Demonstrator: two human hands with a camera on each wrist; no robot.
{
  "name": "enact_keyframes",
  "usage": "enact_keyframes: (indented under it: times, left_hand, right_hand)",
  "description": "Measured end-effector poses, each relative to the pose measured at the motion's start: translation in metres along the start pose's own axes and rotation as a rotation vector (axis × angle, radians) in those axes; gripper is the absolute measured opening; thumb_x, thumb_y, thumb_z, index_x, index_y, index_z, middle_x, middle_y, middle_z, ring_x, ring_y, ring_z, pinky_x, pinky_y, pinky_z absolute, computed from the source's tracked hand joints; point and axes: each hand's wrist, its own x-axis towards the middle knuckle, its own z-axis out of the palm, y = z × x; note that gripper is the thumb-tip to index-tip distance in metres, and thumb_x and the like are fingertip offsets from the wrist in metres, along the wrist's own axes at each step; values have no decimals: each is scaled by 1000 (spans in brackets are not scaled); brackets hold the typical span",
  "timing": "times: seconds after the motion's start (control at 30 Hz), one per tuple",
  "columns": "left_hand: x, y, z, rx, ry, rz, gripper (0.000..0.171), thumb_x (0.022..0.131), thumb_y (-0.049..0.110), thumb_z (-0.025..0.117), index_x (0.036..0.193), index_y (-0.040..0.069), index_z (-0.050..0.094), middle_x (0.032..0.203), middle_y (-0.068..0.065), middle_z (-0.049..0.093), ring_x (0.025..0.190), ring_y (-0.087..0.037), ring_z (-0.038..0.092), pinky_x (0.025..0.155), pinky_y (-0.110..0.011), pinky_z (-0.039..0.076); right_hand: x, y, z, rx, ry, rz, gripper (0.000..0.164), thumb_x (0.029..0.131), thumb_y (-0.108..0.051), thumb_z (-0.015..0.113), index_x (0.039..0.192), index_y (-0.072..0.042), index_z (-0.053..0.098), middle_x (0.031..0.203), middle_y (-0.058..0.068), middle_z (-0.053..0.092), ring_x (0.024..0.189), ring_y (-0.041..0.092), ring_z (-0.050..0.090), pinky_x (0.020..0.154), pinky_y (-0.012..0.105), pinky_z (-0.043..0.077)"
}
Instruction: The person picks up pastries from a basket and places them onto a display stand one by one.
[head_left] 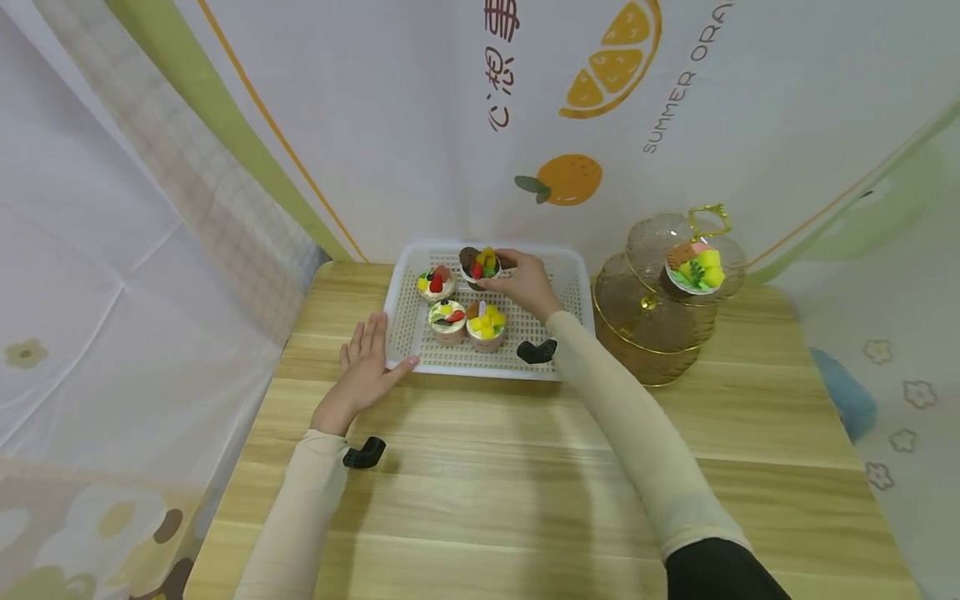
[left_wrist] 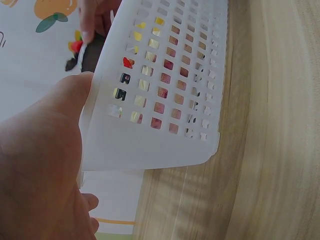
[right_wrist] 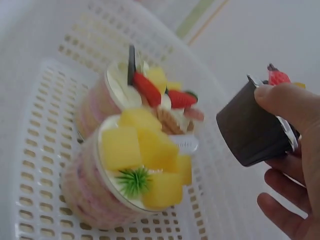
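I can see a dark dessert cup topped with fruit [right_wrist: 245, 127] held up over the far part of the white basket [head_left: 408, 327], tilted a little and not set down anywhere yet. The right hand [head_left: 527, 285] has it pinched near its rim between thumb and fingers, the lower fingers loosely bent. Three cups stand in the basket, not taken up: a berry-topped cup [head_left: 436, 284] at the back, a cream-topped cup [head_left: 448, 325] in front of it, and a mango cup [head_left: 487, 327] just beside that one. The left hand [head_left: 365, 364] is open, fingers spread along the basket's left end, thumb at the near rim, seemingly steadying it. Off to the right, a gold-rimmed tiered stand [head_left: 648, 350] bears one fruit-topped dessert [head_left: 694, 268] on its top tier. By my count, then, one is on the stand, one in hand and three in the basket, so I'd judge the work only partly done. Basket and stand share the wooden table [head_left: 465, 500], with a white curtain [head_left: 420, 125] behind.
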Motion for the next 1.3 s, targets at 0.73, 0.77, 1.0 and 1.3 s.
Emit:
enact_keyframes:
  times: [0.73, 0.77, 1.0, 1.3]
  left_hand:
    - [-1, 1, -3, -1, -12, 3, 98, 98, 58, 47, 158, 7, -11, 166, -20, -12, 152, -45, -16, 113, -74, -7]
    - [-1, 1, -3, 0, -12, 2, 98, 98, 57, 47, 158, 7, -11, 166, -20, -12, 152, -45, -16, 113, -74, -7]
    - [-1, 0, 0, 1, -13, 1, 99, 98, 59, 47, 158, 7, -12, 166, -19, -13, 152, -44, -17, 113, -73, -7]
    - [0, -1, 0, 3, -20, 2, 99, 98, 60, 46, 158, 9, -14, 166, -18, -14, 152, -44, -18, 114, -73, -8]
  right_hand:
    - [-112, -1, -61, -25, 257, -127, 64, 79, -32, 83, 133, -9, 58, 125, 12, 63, 112, 29, 58, 97, 48, 48]
    - [-118, 2, -64, -29, 275, -134, 64, 79, -31, 83, 133, -9, 58, 125, 13, 63, 112, 30, 58, 96, 48, 48]
    - [-156, 18, -83, -65, 388, -173, 64, 77, -21, 84, 134, -5, 58, 122, 17, 63, 109, 34, 58, 97, 51, 45]
    - [-180, 45, -103, -47, 555, -115, 66, 73, -15, 87, 131, 1, 60, 123, 24, 63, 109, 40, 57, 95, 53, 42]
